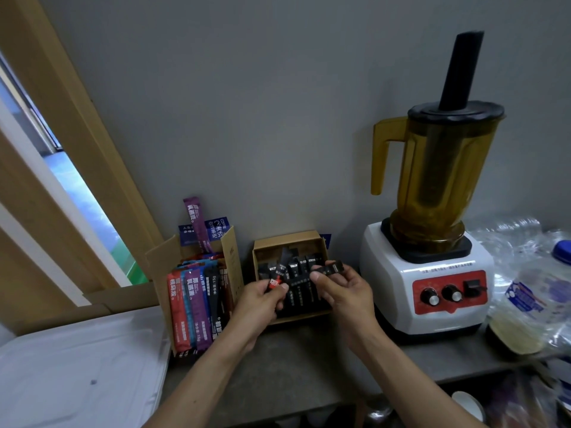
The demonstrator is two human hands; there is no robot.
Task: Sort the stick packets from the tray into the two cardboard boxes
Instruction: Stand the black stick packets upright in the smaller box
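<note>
Left of the amber-jug blender [428, 291] stand two cardboard boxes — the left box [231, 257] full of coloured stick packets [197, 304], the right box [287, 238] of black ones [302, 263] — over which the left hand [262, 304] pinches a red-ended black packet [275, 283] and the right hand [344, 293] another black packet [331, 268]

The left cardboard box [231, 261] and the right cardboard box [287, 237] are brown board, matt; the coloured stick packets [197, 307] and the black stick packets [301, 291] are smooth film with a slight sheen. The blender jar [432, 180] is glossy translucent amber plastic under a matt black lid [455, 112], on a glossy white plastic base [386, 273]. The counter [293, 366] is matt speckled grey, the wall [247, 88] matt grey paint, the window frame [77, 118] smooth pale wood.
</note>
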